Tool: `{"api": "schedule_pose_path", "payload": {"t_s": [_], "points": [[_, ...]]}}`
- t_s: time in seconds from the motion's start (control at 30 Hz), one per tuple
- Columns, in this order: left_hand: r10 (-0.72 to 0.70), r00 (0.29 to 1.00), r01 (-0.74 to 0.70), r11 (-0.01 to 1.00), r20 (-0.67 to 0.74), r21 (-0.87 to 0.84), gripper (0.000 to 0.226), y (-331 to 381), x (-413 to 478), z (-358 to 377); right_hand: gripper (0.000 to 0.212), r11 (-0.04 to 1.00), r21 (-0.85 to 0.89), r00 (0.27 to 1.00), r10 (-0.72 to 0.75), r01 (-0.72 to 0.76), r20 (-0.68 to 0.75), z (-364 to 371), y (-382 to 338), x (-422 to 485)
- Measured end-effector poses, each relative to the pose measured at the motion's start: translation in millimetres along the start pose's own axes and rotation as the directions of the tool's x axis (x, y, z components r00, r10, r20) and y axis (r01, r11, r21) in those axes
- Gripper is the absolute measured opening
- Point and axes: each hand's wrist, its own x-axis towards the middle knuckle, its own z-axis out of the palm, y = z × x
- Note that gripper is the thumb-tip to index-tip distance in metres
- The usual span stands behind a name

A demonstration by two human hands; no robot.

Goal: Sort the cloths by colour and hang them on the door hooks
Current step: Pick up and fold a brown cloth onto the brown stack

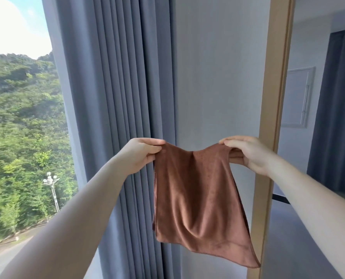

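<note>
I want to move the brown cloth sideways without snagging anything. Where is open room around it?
Free: the bare grey wall above the brown cloth, between the curtain and the wooden door frame; also the doorway right of that frame. Crowded: the left hand is in front of the curtain folds, the right hand in front of the frame.

We see bright daylight from window (16, 97) at left, blown-out sky upper left, wide-angle bending at edges.
</note>
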Motion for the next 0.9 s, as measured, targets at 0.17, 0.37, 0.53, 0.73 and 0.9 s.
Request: {"api": "schedule_pose_path", "payload": {"t_s": [0.17, 0.37, 0.53, 0.73, 0.9], "points": [[0.054, 0.998, -0.051, 0.991, -0.022, 0.127, 0.030, 2.1, 1.8, 35.0, 0.035, 0.994, 0.073, 0.981, 0.073, -0.087, 0.181, 16.9, -8.3, -1.7], [0.049, 0.999, -0.045, 0.983, -0.017, 0.180, 0.021, 7.9, -0.4, 61.6, 0.021, 0.984, -0.177, 0.987, 0.014, 0.015, 0.158, 30.9, -8.0, -1.1], [0.065, 0.994, -0.087, 0.957, 0.090, 0.275, 0.023, 8.5, -3.7, 72.1, 0.009, 0.883, -0.444, 0.985, -0.170, 0.153, 0.001, 39.5, -12.5, -3.1], [0.212, 0.971, -0.239, 0.816, 0.111, 0.526, 0.023, 7.1, -13.4, 89.6, 0.008, 0.757, -0.612, 0.939, -0.338, 0.229, -0.065, 53.2, -24.3, -5.1], [0.225, 0.970, -0.237, 0.807, 0.090, 0.541, 0.011, 5.8, -13.7, 97.2, 0.012, 0.779, -0.580, 0.935, -0.347, 0.239, -0.081, 53.9, -24.9, -4.5]]}}
